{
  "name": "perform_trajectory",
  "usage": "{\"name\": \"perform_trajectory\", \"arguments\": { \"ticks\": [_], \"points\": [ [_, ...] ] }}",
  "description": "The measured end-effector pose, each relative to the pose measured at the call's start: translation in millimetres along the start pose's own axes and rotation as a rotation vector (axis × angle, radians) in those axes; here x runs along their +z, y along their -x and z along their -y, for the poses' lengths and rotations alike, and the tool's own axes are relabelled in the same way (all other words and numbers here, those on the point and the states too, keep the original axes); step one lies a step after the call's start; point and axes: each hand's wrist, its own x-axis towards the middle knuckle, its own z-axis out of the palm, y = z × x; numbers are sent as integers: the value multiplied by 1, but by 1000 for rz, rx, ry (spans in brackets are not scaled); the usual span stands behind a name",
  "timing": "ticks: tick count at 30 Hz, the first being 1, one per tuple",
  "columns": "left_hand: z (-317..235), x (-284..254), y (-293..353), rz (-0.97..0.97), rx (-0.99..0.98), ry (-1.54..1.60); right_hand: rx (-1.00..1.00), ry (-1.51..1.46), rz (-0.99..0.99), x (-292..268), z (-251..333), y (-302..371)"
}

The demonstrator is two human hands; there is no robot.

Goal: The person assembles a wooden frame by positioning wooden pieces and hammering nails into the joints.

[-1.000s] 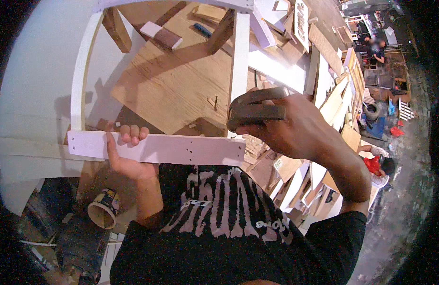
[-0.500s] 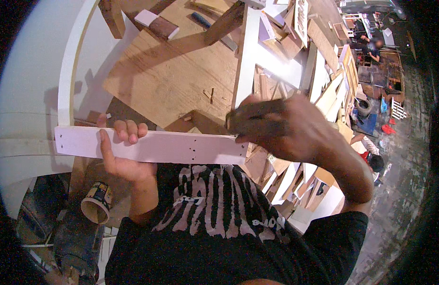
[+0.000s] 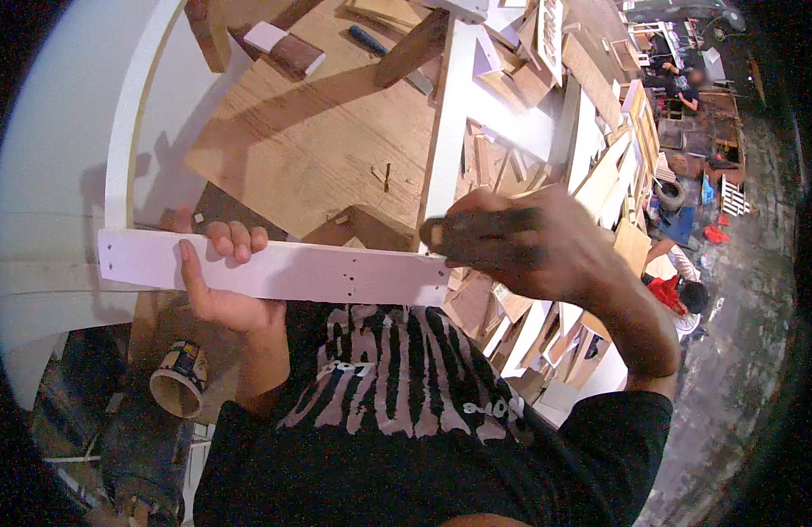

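Note:
A white-painted wooden board [image 3: 309, 268] with several dark screw holes lies across in front of my chest, part of a white wooden frame. My left hand [image 3: 226, 272] grips it left of its middle, thumb on the near face and fingers over the top edge. At the board's right end, my right hand [image 3: 520, 246] is closed around a small dark block [image 3: 435, 234], mostly hidden by the fingers, so I cannot make out its exact kind. The hand is slightly blurred and sits at the board's top corner.
Beyond the board lies a plywood sheet [image 3: 309, 149] bearing a blue-handled tool [image 3: 368, 40] and a brush-like block [image 3: 287, 51]. A bucket [image 3: 178, 386] stands lower left. Scrap wood [image 3: 599, 176] is heaped at right; two people [image 3: 683, 88] are farther off.
The board and both hands have shifted slightly left. My right hand stays closed at the board's right end, its wrist slightly turned; my left hand keeps its grip.

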Motion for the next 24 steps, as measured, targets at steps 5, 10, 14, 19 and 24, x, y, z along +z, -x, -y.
{"name": "perform_trajectory", "arguments": {
  "ticks": [5,10,14,19,24],
  "points": [
    [1,11,3,14,76,-83,-41,2,-193,3,-8,12],
    [3,7,4,35,74,-60,-75,-165,-235,17,-14,15],
    [2,7,0,36,69,-38,72,-425,-198,51,-26,22],
    [3,1,0,-7,85,-43,109,-379,-248,60,-21,23],
    [4,6,3,-27,102,-59,35,-338,-313,66,-25,24]
  ]
}}
